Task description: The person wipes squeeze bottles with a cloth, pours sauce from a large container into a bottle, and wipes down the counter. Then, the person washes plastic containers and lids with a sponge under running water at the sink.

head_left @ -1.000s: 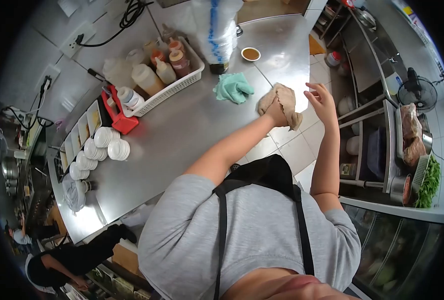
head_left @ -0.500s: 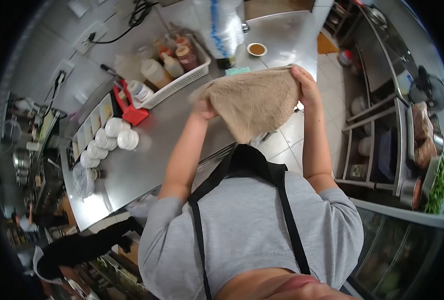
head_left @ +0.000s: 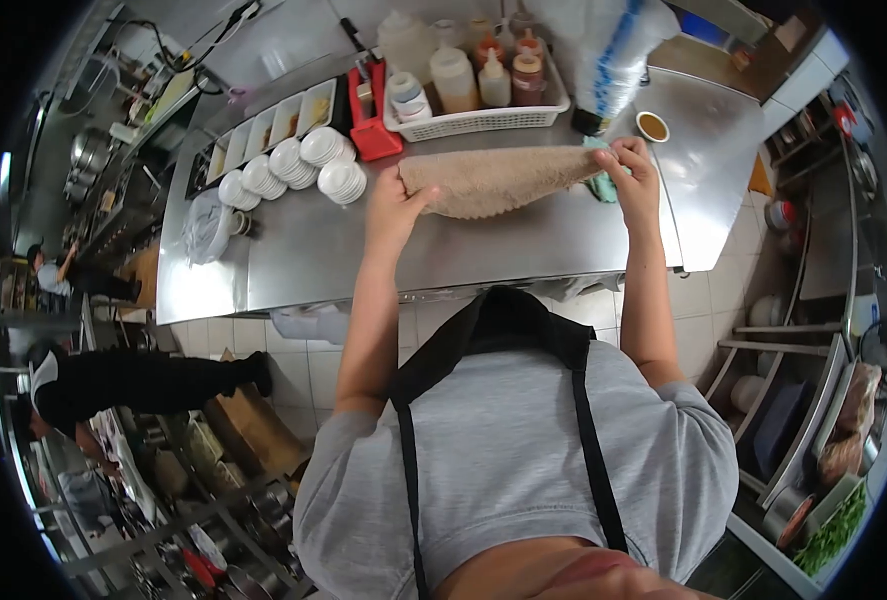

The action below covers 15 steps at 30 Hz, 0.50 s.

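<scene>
Tan cloth [head_left: 499, 182] stretches between the left hand [head_left: 399, 207] and the right hand [head_left: 636, 185], each closed on one end, over a steel table [head_left: 524, 248].

Behind the stainless-steel worktable [head_left: 524, 250] rises a grey wall [head_left: 289, 42]; pale tiled floor [head_left: 709, 300] spreads before it; a metal shelving rack [head_left: 812, 405] stands to its right.

Bright, cool light falls across the steel table [head_left: 524, 246], flaring white at its near left corner, with a softer sheen by its right edge. The open shelving [head_left: 776, 346] lies in shadow. The brown cloth [head_left: 499, 183] looks fairly sharp; fisheye distortion bends the margins, fading to black.
</scene>
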Each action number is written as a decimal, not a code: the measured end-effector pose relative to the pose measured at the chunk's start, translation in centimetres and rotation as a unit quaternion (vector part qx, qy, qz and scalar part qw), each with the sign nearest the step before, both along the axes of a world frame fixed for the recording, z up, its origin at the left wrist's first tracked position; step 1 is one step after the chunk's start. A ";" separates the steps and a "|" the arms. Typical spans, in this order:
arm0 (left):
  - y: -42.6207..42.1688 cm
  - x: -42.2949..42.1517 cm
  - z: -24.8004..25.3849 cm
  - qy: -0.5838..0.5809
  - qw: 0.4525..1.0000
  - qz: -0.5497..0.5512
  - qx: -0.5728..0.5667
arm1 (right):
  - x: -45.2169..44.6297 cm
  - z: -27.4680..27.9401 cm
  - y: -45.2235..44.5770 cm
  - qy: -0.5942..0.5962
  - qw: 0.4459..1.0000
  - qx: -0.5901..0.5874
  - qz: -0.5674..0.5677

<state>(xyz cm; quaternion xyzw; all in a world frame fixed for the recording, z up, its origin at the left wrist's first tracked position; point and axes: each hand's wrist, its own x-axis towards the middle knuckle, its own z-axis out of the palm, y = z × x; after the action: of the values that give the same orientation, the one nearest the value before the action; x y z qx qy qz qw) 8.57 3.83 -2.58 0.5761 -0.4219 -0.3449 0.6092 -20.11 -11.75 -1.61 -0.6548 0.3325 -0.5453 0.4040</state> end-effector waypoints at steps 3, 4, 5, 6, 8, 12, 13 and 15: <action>3.4 -0.2 3.1 -0.022 0.991 0.129 -0.022 | 0.6 1.0 1.8 -0.044 0.997 0.009 0.056; 4.0 -0.1 4.0 -0.025 0.986 0.160 -0.049 | 0.8 1.5 2.2 -0.072 0.992 0.039 0.096; 4.5 0.1 4.6 -0.025 0.985 0.167 -0.044 | 1.0 1.8 2.7 -0.080 0.989 0.056 0.109; 4.8 0.2 5.1 -0.062 0.980 0.185 -0.040 | 1.2 1.4 2.8 -0.079 0.988 0.060 0.117; 4.9 1.2 4.3 -0.099 0.972 0.210 -0.033 | 1.5 0.3 2.7 -0.100 0.972 0.148 0.152; 3.6 4.0 -1.5 -0.182 0.960 0.191 0.092 | 3.2 -3.2 3.4 0.001 0.930 0.297 0.217; 3.8 4.4 -3.1 -0.210 0.950 0.207 0.101 | 3.1 -5.4 3.0 0.126 0.938 0.262 0.186; 4.2 5.0 -3.7 -0.237 0.934 0.227 0.143 | 3.4 -8.5 2.3 0.305 0.936 0.128 0.118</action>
<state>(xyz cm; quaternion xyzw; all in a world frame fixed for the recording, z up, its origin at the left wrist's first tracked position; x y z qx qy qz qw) 13.54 7.99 -6.26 0.8023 -0.3585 -0.1079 0.4649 -16.66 -9.44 -10.06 -0.7669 0.4276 -0.2204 0.4247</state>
